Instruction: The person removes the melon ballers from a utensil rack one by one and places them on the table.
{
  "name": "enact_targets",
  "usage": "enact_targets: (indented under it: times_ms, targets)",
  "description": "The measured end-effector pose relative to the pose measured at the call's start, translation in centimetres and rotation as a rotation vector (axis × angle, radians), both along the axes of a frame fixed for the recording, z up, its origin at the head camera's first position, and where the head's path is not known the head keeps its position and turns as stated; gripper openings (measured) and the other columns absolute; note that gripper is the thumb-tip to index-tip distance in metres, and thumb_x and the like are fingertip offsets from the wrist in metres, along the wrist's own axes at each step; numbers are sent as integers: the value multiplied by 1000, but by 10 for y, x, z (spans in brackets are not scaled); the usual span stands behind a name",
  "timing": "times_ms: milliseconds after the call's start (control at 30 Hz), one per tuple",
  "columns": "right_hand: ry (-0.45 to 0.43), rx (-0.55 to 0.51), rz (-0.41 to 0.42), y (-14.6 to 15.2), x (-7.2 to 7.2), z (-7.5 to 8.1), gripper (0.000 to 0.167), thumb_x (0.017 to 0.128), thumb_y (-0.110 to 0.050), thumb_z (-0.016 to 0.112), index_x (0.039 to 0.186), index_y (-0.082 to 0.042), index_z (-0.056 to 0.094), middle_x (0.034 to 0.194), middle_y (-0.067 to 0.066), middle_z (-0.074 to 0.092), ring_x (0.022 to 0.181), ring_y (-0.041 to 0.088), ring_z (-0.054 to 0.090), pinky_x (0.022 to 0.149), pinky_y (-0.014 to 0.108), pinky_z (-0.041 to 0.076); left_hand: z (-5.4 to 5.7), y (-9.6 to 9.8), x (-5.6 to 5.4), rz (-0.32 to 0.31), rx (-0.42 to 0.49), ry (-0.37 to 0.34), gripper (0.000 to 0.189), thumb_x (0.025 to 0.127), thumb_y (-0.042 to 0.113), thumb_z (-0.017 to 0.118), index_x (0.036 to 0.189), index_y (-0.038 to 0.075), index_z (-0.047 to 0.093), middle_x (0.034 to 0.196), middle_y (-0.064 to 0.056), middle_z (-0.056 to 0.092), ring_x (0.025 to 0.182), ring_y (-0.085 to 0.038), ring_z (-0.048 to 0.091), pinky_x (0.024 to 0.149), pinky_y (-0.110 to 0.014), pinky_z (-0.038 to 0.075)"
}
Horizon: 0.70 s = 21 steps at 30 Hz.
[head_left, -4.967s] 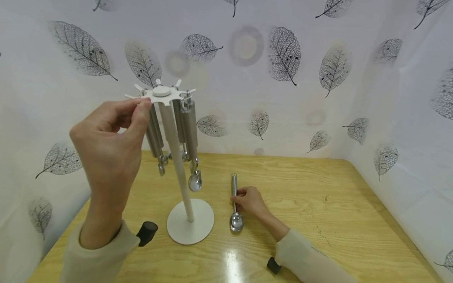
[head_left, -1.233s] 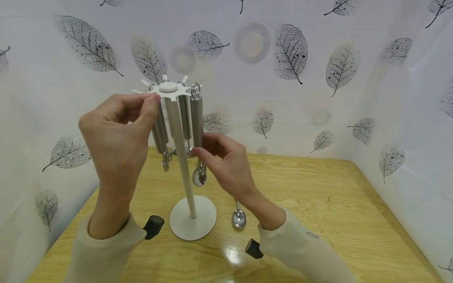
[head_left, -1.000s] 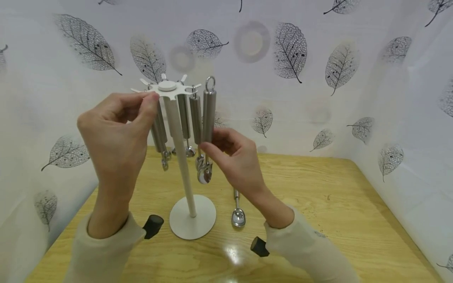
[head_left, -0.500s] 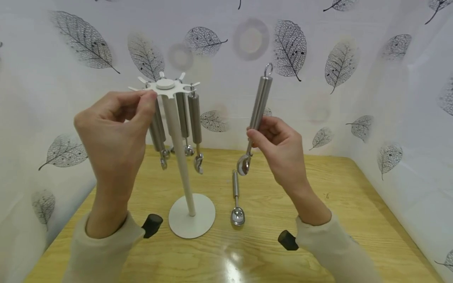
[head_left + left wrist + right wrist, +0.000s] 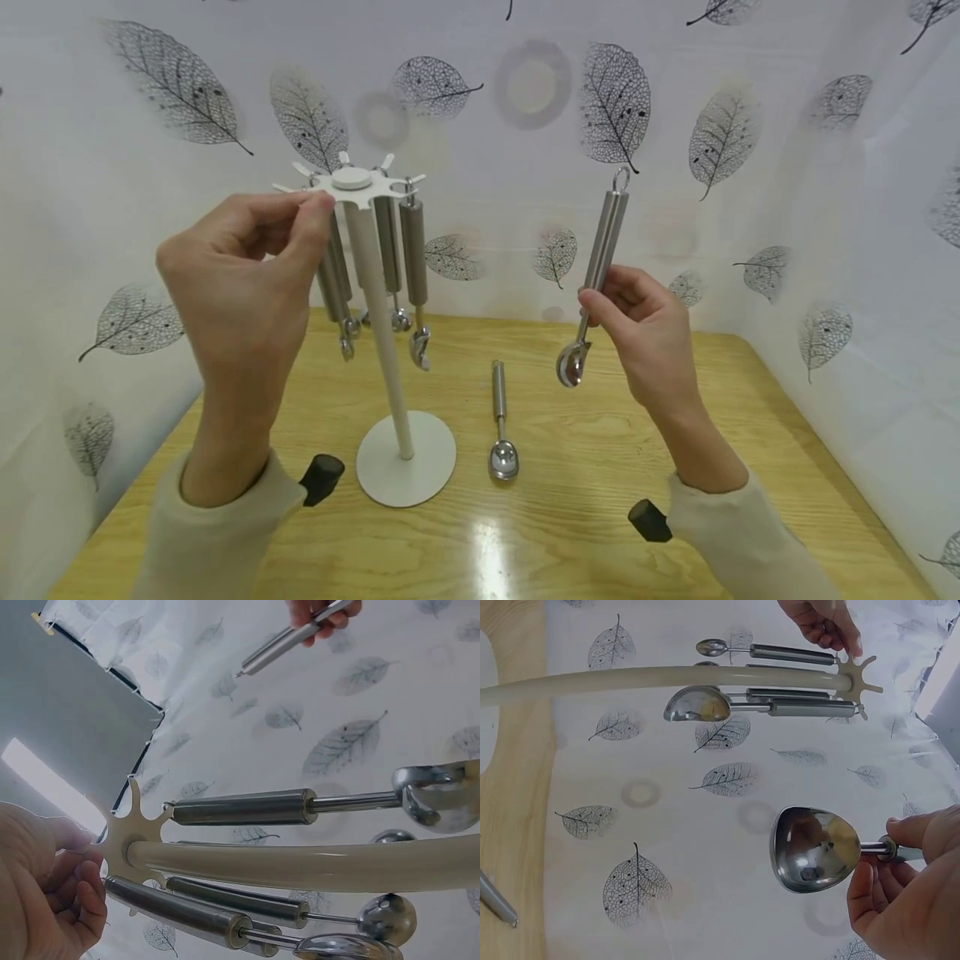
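My left hand (image 5: 243, 275) pinches one of the flat hooks on the star-shaped top of a white utensil stand (image 5: 375, 329). Several steel-handled scoops (image 5: 412, 250) hang from that top by their rings. To the right of the stand, my right hand (image 5: 652, 342) holds a steel ice cream scoop (image 5: 604, 237) in the air, thumb and fingers at the lower end of its handle. Its ring points up and its bowl (image 5: 814, 851) hangs below the hand. Another ice cream scoop (image 5: 503, 458) lies on the table between the stand and my right hand, bowl toward me.
The wooden table (image 5: 585, 467) bears the stand's round white base (image 5: 382, 483). A leaf-printed curtain (image 5: 495, 183) encloses the table at the back and both sides. A dark wrist device (image 5: 322, 479) sticks out at each sleeve.
My right hand left the scoop on the table, went to the stand, took another scoop off its hook and carried it right, lately a little lower. My left hand keeps its pinch on the stand.
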State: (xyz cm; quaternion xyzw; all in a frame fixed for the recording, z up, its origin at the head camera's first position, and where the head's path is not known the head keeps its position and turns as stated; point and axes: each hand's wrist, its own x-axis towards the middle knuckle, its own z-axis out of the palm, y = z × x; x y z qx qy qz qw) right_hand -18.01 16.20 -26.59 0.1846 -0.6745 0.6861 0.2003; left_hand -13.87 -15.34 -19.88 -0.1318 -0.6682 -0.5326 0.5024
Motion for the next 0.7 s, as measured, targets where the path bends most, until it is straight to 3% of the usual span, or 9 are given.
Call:
enact_targets:
  times_ms: [400,700]
  targets:
    - [-108,62,-71,25,-6,-27,28,98,7,70,123,18,62,96,3,73,79,11,66,75,20,58,0,1,0,15,26,-3,14,97,16,79,98,3,84,89,-7,78,67,-16,64,65,-23,50]
    - [-190,152,-49,30,-15,-60,31,100,-4,74,123,14,64,99,11,74,80,12,66,75,21,58,0,2,0,19,32,-4,12,97,15,79,97,5,84,90,-10,78,67,-16,63,65,-23,50]
